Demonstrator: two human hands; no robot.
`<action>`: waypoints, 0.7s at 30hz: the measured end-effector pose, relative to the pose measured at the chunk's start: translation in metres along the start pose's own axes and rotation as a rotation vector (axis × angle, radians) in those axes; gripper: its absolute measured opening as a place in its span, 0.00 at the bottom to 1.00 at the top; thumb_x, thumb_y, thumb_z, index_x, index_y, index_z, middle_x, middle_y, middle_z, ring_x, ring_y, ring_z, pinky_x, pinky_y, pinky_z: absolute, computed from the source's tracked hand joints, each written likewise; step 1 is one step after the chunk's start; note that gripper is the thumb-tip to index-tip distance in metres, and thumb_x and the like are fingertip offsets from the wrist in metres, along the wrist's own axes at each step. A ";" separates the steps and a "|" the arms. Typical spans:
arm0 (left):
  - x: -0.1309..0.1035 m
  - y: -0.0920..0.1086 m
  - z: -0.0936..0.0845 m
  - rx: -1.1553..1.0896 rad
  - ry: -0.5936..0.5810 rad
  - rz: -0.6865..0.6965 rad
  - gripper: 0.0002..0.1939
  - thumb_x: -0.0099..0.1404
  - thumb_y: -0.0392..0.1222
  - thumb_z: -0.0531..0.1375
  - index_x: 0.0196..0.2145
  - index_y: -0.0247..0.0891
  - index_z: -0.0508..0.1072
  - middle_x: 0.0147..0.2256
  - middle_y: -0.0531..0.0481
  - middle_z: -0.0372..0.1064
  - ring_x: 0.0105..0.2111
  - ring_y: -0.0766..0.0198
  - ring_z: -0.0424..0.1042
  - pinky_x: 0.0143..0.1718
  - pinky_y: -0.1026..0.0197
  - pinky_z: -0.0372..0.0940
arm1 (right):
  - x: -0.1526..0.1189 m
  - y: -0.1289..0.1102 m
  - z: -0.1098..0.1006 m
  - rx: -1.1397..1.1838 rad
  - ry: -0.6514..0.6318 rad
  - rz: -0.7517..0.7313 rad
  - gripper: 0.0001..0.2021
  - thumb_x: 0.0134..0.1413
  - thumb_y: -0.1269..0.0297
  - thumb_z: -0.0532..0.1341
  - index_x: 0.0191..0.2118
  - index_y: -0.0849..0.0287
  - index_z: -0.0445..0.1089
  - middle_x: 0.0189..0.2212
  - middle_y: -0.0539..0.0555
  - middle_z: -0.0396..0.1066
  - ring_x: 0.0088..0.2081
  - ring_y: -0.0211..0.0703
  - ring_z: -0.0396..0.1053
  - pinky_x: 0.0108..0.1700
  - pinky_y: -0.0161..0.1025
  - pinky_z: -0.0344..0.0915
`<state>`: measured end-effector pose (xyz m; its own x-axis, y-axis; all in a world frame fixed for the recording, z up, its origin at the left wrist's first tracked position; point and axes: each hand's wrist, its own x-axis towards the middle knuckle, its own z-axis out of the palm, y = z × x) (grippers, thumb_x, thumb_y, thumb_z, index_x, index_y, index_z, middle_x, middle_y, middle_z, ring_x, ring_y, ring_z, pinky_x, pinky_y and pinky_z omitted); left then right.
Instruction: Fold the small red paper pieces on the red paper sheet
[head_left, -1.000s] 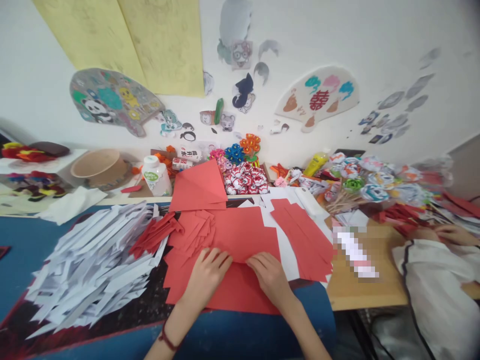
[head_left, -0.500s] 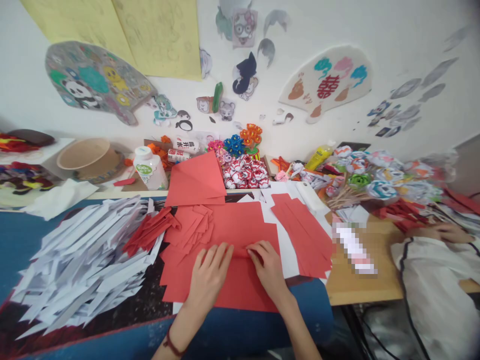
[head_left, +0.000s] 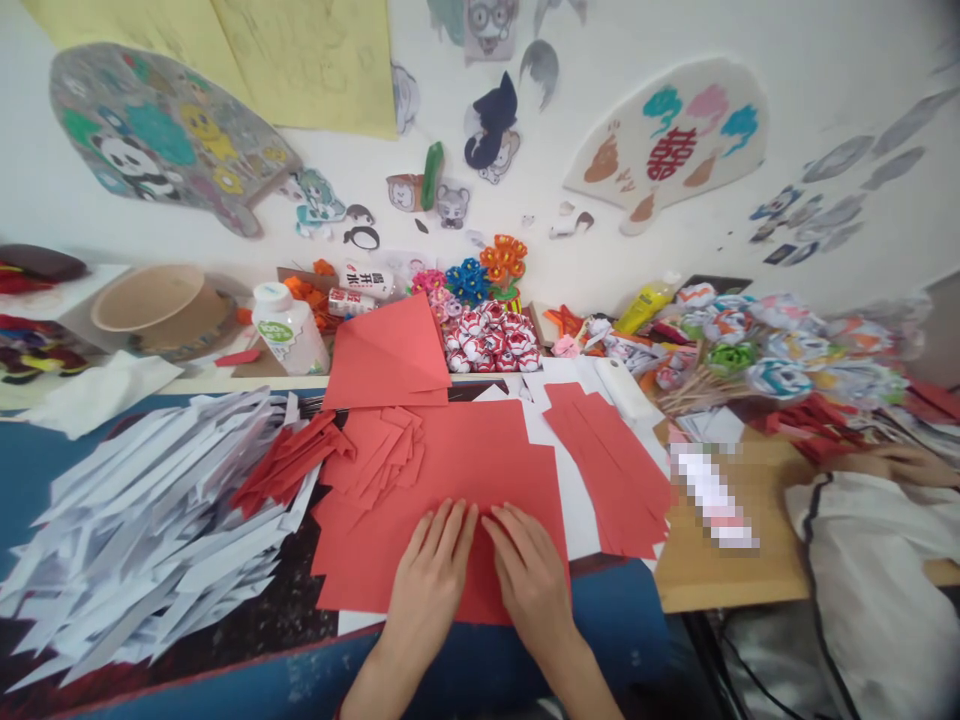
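Both of my hands are side by side over a stack of large red paper sheets (head_left: 495, 440). Fingers close together and bent down, my left hand (head_left: 436, 565) presses its tips onto red paper. My right hand (head_left: 529, 560) mirrors it from the other side, with only a narrow gap between the two. A small piece of red paper seems held under the fingertips; its outline blends into the red sheets, and both thumbs are hidden. Small red paper pieces (head_left: 379, 455) lie fanned beyond my left hand. Long red strips (head_left: 604, 470) rest to the right.
A heap of folded white paper strips (head_left: 150, 520) covers the left, with folded red strips (head_left: 289, 465) on it. Behind are a bottle (head_left: 287, 330), red-and-white paper flowers (head_left: 493, 340) and a round basin (head_left: 161, 310). At right, a person's white sleeve (head_left: 862, 570) lies by a wooden table (head_left: 750, 580).
Both hands have come nearer to me and closer together, fingers now lying lower over the red paper. Earlier the right thumb and finger pinched a small red piece. The view has shifted slightly.
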<state>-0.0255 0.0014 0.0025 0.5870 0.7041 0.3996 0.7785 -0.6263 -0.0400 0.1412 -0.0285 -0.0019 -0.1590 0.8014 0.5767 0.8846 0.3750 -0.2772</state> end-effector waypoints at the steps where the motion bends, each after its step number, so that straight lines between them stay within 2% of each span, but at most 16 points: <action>1: 0.000 0.000 0.000 -0.004 0.000 -0.005 0.25 0.66 0.27 0.46 0.57 0.33 0.68 0.56 0.43 0.68 0.56 0.54 0.65 0.58 0.51 0.58 | -0.004 -0.003 0.001 -0.011 -0.027 -0.004 0.23 0.61 0.79 0.51 0.60 0.60 0.64 0.53 0.59 0.70 0.58 0.51 0.65 0.55 0.50 0.68; 6: -0.002 0.004 -0.001 -0.038 -0.006 -0.043 0.24 0.68 0.29 0.45 0.57 0.36 0.68 0.58 0.45 0.66 0.58 0.56 0.63 0.59 0.50 0.56 | -0.012 -0.007 0.007 -0.021 -0.076 0.042 0.26 0.61 0.79 0.48 0.64 0.60 0.58 0.56 0.60 0.69 0.59 0.51 0.65 0.54 0.51 0.70; 12: -0.008 0.003 0.001 -0.055 0.022 -0.019 0.25 0.67 0.27 0.44 0.57 0.32 0.67 0.58 0.43 0.66 0.58 0.57 0.63 0.59 0.52 0.56 | -0.012 -0.006 0.008 0.009 -0.071 0.074 0.29 0.62 0.78 0.48 0.67 0.57 0.53 0.56 0.59 0.68 0.58 0.50 0.65 0.54 0.49 0.71; 21: -0.007 0.002 0.004 -0.074 -0.030 -0.029 0.25 0.66 0.27 0.44 0.58 0.31 0.66 0.57 0.43 0.66 0.58 0.56 0.63 0.58 0.51 0.56 | -0.010 -0.006 0.009 0.030 -0.097 0.100 0.28 0.62 0.78 0.49 0.67 0.58 0.53 0.57 0.58 0.67 0.59 0.49 0.64 0.55 0.49 0.71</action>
<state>-0.0268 -0.0036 -0.0035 0.5718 0.7313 0.3716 0.7773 -0.6279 0.0397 0.1338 -0.0350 -0.0130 -0.1136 0.8763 0.4682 0.8849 0.3035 -0.3534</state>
